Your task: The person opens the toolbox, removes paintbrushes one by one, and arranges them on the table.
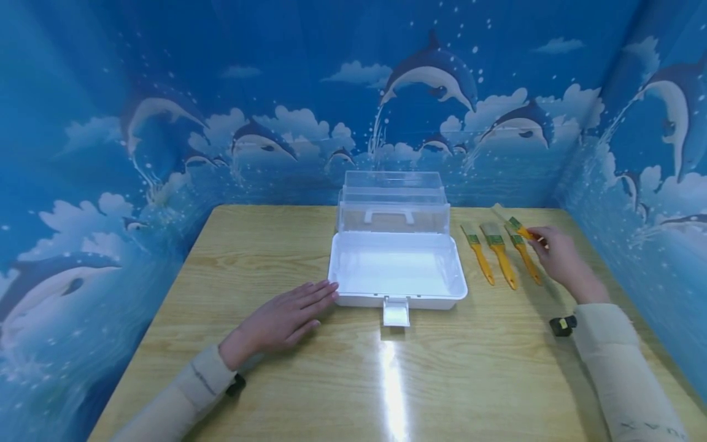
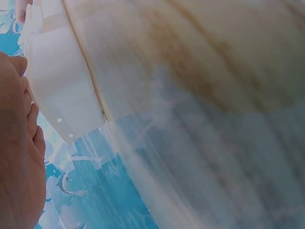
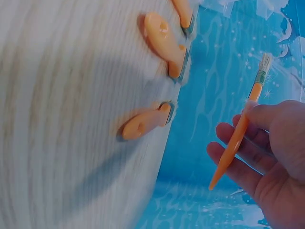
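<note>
A white toolbox [image 1: 396, 303] with a clear lid [image 1: 393, 212] stands open at the middle of the table, its white latch [image 1: 396, 312] hanging down in front. My left hand [image 1: 284, 316] lies with straight fingers, its fingertips at the box's front left corner; the left wrist view shows the box side [image 2: 62, 81] beside those fingers. To the right of the box, my right hand [image 1: 560, 255] pinches a paintbrush [image 3: 236, 136] by its orange handle, bristles pointing away. Three more paintbrushes [image 1: 504, 261] lie side by side on the table, left of that hand, bristles toward the back.
The wooden table [image 1: 265, 245] ends at a blue curtain [image 1: 309, 110] with dolphins, which hangs along the back and both sides. A dark wrist device [image 1: 562, 325] sits at the right sleeve. Clear trays fold up behind the box.
</note>
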`<action>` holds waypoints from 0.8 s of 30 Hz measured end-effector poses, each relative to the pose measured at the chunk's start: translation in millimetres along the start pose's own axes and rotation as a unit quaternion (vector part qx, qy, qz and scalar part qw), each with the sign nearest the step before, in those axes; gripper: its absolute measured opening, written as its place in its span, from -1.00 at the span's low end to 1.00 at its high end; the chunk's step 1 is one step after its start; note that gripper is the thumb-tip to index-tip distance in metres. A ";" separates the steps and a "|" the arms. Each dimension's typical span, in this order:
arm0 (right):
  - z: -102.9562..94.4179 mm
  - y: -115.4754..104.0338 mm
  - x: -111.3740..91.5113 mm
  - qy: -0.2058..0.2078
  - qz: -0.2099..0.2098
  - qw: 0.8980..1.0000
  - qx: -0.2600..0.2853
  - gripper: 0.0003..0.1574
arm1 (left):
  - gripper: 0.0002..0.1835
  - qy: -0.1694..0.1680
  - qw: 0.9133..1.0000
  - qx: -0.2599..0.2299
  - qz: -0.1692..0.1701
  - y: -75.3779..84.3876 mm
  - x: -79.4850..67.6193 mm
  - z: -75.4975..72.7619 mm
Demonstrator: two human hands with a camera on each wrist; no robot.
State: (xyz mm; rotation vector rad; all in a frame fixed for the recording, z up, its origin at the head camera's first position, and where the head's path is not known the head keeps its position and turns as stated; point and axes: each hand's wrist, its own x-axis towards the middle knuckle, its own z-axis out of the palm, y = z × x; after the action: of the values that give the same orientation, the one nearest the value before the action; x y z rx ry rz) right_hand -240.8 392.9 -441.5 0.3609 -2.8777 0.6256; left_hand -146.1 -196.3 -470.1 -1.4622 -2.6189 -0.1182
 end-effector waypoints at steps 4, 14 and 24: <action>-2.1 6.3 -1.9 0.001 0.006 1.000 -0.002 -0.58 | -0.32 0.005 1.000 0.002 0.004 -0.4 0.2 -0.4; -2.3 17.2 -9.2 -0.002 0.023 1.000 -0.010 -0.58 | -0.33 -0.008 1.000 -0.005 -0.003 -0.4 -1.4 -1.1; -5.4 35.8 -13.3 -0.009 0.038 0.999 -0.013 -0.55 | -0.33 -0.014 1.000 -0.013 -0.007 0.9 -0.2 -3.1</action>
State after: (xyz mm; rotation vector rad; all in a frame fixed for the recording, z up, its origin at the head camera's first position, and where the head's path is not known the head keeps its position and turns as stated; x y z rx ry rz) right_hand -237.1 429.4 -453.3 0.2569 -2.9258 0.6002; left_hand -144.9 -196.4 -467.0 -1.4637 -2.6612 -0.1336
